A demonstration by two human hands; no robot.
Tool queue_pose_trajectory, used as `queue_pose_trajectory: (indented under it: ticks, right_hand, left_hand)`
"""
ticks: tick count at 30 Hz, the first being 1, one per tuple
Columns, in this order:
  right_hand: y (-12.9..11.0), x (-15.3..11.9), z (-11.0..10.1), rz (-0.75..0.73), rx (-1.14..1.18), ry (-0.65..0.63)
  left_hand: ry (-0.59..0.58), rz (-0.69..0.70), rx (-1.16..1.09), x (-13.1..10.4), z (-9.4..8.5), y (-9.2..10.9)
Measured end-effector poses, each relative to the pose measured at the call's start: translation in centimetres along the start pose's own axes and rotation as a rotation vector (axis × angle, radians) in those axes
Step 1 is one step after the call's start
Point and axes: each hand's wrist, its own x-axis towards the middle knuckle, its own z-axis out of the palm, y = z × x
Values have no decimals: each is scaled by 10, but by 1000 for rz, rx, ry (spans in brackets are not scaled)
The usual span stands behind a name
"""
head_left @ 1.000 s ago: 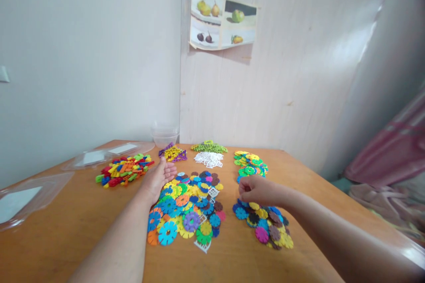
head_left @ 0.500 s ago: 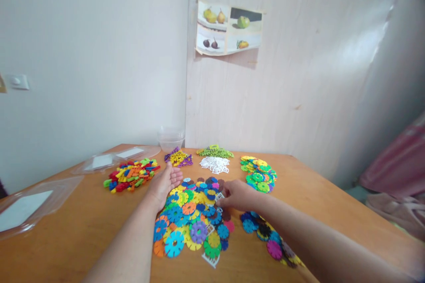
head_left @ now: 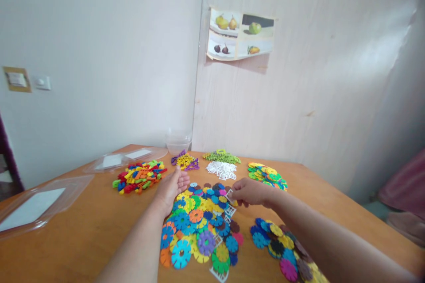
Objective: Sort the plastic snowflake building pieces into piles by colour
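Observation:
A large mixed pile of notched plastic discs (head_left: 195, 216) lies in front of me, in blue, yellow, green, orange and other colours. My left hand (head_left: 173, 188) rests along the pile's left edge, palm turned inward and fingers spread a little, holding nothing. At the pile's upper right, my right hand (head_left: 249, 192) pinches a white lattice piece (head_left: 229, 194). Just below that hand, another white lattice piece (head_left: 229, 210) lies on the discs. More white pieces form a small heap (head_left: 221, 170) beyond the pile.
Colourful bricks (head_left: 141, 176) lie at left, purple and yellow pieces (head_left: 186, 161) and green pieces (head_left: 222, 156) at the back. Disc heaps sit at back right (head_left: 267, 174) and lower right (head_left: 287, 247). Clear lids (head_left: 75, 190) and a clear bowl (head_left: 178, 141) stand on the table (head_left: 79, 239).
The view has swung left, so things appear further right. My right hand has shifted slightly away from the pile with the white piece. More white lattice shows below it. My left hand keeps its place.

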Motion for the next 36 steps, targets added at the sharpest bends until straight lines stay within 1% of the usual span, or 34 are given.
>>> queue_pose_trajectory:
  ticks: [3, 7, 9, 11, 14, 18, 20, 23, 24, 25, 26, 28, 30, 33, 36]
  right_hand:
    - [-1, 17, -5, 34, 135, 85]
    - [-7, 50, -12, 82, 350, 289]
    - [-7, 63, -16, 96, 387, 367]
    - [-5, 70, -18, 117, 398, 407]
    - [3, 66, -15, 135, 346, 390]
    - [12, 41, -7, 130, 214, 290]
    - [14, 26, -3, 90, 112, 181]
    - [13, 7, 3, -20, -74, -35]
    - [11, 3, 6, -47, -137, -69]
    - [9, -1, 9, -57, -199, -65]
    - [6, -4, 12, -56, -270, -34]
    - [0, -8, 17, -32, -401, 59]
    - [-4, -9, 22, 3, -462, 112]
    - [-4, -6, 26, 6, -416, 118]
    - [-1, -3, 26, -25, -263, 135]
  left_hand:
    - [3, 4, 3, 0, 0, -1]
    - [-1, 15, 4, 1, -1, -3]
    - [1, 14, 0, 1, -2, -3]
    - [1, 11, -5, 2, -2, -2]
    - [8, 9, -2, 2, -1, -2]
    - [22, 9, -3, 1, 1, -1]
    - [26, 11, -3, 1, 1, -1]
    - [31, 8, 1, 0, 2, 0]
    - [30, 9, 4, 0, 2, 0]
    - [29, 12, 8, 0, 3, 1]
    - [28, 17, 13, 0, 3, 1]
    - [24, 21, 19, 0, 2, 0]
    - [21, 23, 19, 1, 2, 0]
    - [15, 29, 17, 2, 1, -1]
    - [20, 25, 13, 2, 1, -1]
